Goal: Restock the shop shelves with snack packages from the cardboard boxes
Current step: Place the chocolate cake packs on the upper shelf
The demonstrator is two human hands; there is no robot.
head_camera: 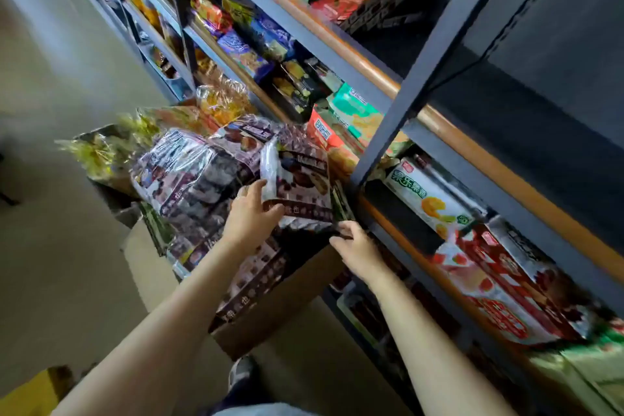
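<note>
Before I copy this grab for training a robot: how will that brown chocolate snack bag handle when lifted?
The brown snack bag looks like glossy film, so probably slippery and floppy. The left hand and right hand both hold its lower edge, suggesting it sags. Likely light for its size.

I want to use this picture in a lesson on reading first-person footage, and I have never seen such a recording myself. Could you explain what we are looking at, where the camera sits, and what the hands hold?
There is no machine here. A person wears one wide-angle camera on the head, so you look forward and down along their bare arms. The left hand and the right hand together hold a brown snack package; that hold is the grip. Below it stands an open cardboard box with more such packages heaped in and beside it. To the right is a metal shelf unit stocked with colourful snack boxes. The package is not yet on a shelf.
</note>
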